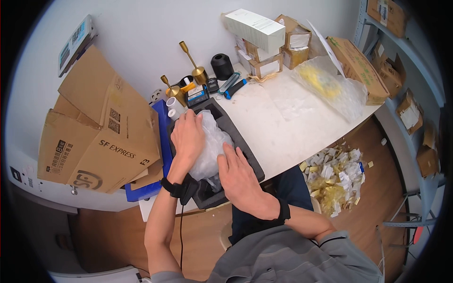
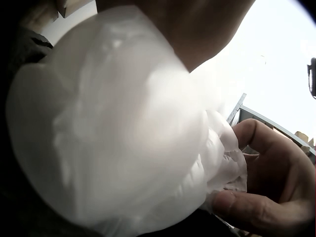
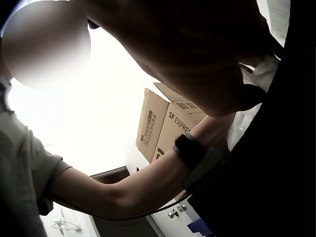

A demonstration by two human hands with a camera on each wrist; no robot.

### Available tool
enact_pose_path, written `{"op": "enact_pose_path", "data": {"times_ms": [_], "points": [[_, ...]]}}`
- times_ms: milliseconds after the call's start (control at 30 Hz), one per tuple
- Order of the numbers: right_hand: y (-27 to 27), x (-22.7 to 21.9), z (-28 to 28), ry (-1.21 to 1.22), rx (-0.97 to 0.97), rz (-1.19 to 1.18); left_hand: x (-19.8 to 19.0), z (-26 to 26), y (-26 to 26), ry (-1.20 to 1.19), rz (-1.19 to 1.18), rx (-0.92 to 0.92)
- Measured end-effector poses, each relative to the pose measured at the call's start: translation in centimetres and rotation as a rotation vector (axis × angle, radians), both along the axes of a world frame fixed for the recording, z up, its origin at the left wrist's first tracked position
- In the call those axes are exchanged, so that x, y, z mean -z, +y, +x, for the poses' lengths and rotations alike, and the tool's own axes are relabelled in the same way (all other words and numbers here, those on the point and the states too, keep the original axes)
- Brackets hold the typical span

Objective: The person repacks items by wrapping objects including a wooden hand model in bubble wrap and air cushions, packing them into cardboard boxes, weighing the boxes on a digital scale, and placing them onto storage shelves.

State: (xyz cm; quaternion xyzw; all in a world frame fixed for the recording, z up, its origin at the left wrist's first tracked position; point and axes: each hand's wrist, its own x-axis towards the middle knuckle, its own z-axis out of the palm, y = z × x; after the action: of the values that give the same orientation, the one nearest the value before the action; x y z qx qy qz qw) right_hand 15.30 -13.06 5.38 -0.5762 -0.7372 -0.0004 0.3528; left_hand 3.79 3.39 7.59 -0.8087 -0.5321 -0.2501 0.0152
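Plastic bag [image 1: 211,141] on foam tray [image 1: 237,135], carton [image 1: 101,134] left, candlesticks [image 1: 200,75] behind

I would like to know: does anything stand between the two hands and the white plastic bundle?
Nothing visible does: the left hand and right hand both touch the white plastic bundle. The cardboard box stands to their left, out of the way.

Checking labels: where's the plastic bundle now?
Head view, just left of centre: the plastic bundle lies between the left hand and right hand, over the dark foam tray.
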Motion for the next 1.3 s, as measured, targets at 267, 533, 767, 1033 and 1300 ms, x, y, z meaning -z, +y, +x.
{"op": "enact_pose_path", "data": {"times_ms": [267,533,767,1033,1300], "points": [[0.4,0.9,-2.4,0.135,0.057,0.04,0.3,0.2,0.3,0.037,0.028,-0.018],[-1.6,1.2,-2.5,-0.04,0.13,0.011,0.7,0.8,0.2,0.167,0.109,-0.026],[-3.2,0.4,-2.1,-0.355,0.094,-0.143,1.2,1.2,-0.6,0.241,0.148,-0.066],[-3.7,-1.5,1.3,-0.204,0.006,-0.104,1.4,1.3,-1.2,0.267,0.247,-0.005],[-0.1,2.1,2.2,-0.101,-0.156,0.018,1.1,1.3,-1.2,0.125,0.058,-0.036]]}}
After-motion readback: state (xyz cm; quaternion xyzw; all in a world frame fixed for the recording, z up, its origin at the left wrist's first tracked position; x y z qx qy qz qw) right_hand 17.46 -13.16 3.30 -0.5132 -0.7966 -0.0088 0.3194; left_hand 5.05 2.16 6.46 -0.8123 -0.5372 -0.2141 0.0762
